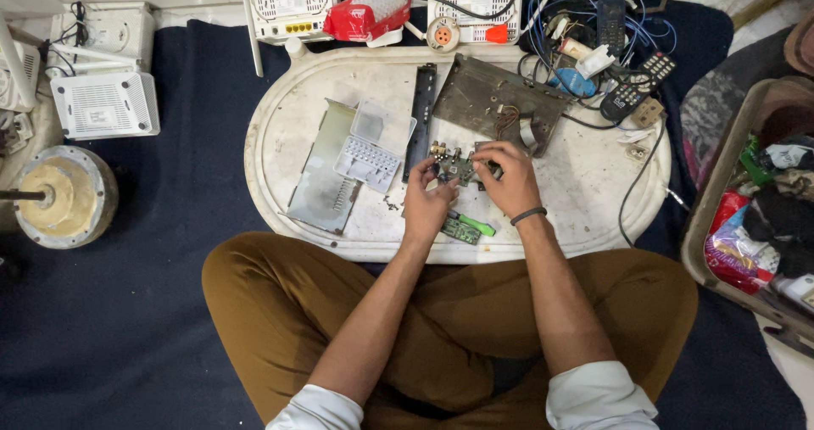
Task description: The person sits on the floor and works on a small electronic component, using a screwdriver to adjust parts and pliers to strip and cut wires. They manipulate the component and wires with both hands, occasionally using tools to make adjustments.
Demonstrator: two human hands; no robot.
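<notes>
Both my hands hold a small circuit board [456,166] with gold connectors, just above the white oval table [585,192]. My left hand [428,203] grips its near-left side, and my right hand [507,178], with a dark band on the wrist, grips its right side. Below the hands lie a green-handled screwdriver [473,223] and a green circuit board piece [459,230]. An open metal chassis [496,101] lies just beyond the hands.
A clear plastic parts box [374,146], a grey metal cover [324,171] and a black strip [421,116] lie left of the hands. Routers [290,4], remotes [636,86] and cables crowd the far edge. A cluttered crate [767,201] stands right; white boxes [103,103] sit left.
</notes>
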